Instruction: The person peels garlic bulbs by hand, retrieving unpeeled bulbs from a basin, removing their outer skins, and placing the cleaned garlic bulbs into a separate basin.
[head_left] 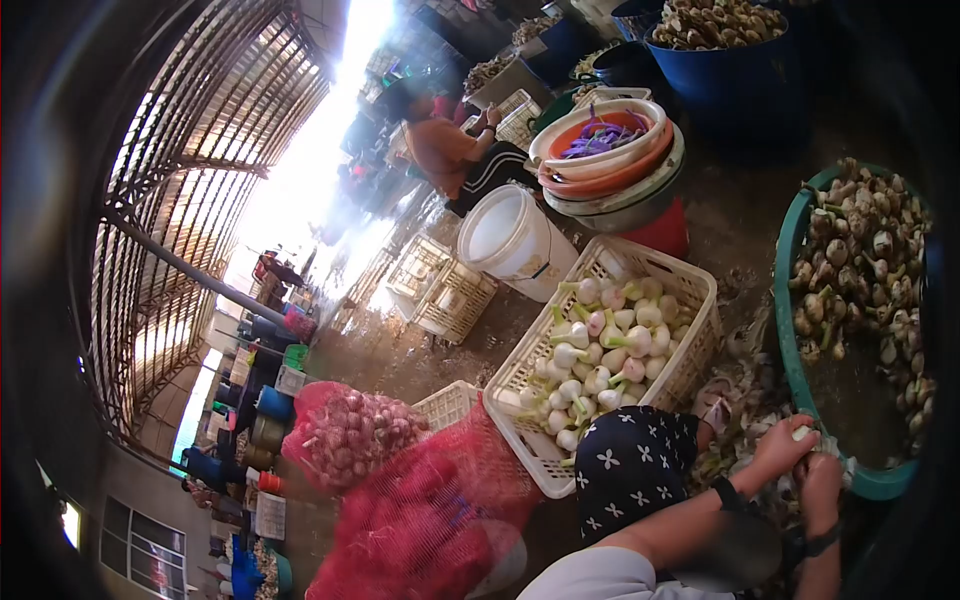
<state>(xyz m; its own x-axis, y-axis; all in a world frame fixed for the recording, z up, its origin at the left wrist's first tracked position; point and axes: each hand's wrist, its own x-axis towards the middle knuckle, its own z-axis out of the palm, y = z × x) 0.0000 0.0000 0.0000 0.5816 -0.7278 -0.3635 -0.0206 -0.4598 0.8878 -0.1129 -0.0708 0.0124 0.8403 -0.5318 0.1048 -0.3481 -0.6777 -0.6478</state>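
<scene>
My left hand (783, 447) is closed around a peeled white garlic bulb (802, 433), beside the green rim of a large round tub (787, 290). Against it, my right hand (822, 482) has its fingers curled in, and what they grip is hidden. Unpeeled, dirt-brown garlic bulbs (850, 240) are piled in the tub. Loose garlic skins (745, 400) cover the floor under my hands. To the left of my knee, a cream plastic crate (525, 465) holds many peeled white garlic bulbs (610, 350) with short stems.
Red mesh sacks (410, 530) lie left of the crate, one filled with garlic (350, 435). Beyond the crate stand a white bucket (515, 240) and stacked basins (610, 170). A blue barrel (730, 85) heaped with garlic is behind. Another person (440, 145) sits farther back.
</scene>
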